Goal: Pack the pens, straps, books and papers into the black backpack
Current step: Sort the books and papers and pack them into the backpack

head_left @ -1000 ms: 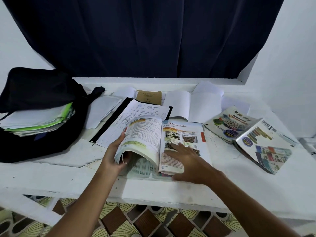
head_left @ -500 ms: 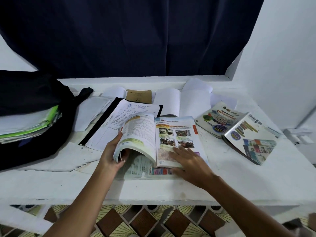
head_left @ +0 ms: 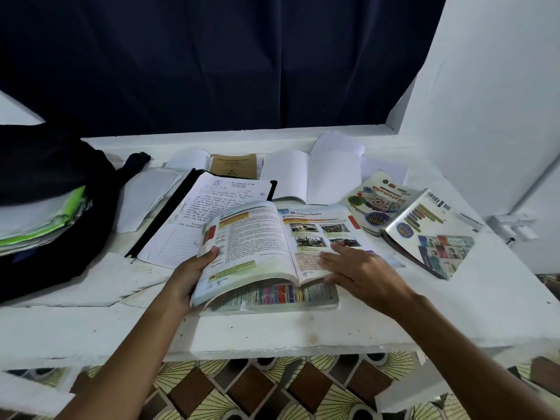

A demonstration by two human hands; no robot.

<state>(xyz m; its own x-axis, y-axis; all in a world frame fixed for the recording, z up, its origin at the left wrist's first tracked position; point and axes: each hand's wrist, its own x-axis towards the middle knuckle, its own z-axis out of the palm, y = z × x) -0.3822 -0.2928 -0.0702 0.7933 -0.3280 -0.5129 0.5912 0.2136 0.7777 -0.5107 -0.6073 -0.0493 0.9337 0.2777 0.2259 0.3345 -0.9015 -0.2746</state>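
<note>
A: Black backpack point(head_left: 45, 177) cut off by the left edge; the papers point(head_left: 39, 219) stacked in it run out of view too, count unclear

B: Left hand point(head_left: 185, 277)?

A: Fingers hidden under the open textbook point(head_left: 272, 247), only the thumb shows on the page. Right hand point(head_left: 360, 271) covers the lower right page, slightly blurred. The book beneath point(head_left: 278, 295) shows just a strip of edge

B: Handwritten sheet point(head_left: 212, 207)?

A: Text too small to read, lower corner hidden by the textbook. Black folder point(head_left: 169, 213) mostly covered. Brown booklet point(head_left: 235, 165) partly hidden, print illegible. Pens possibly buried, can't tell
</note>
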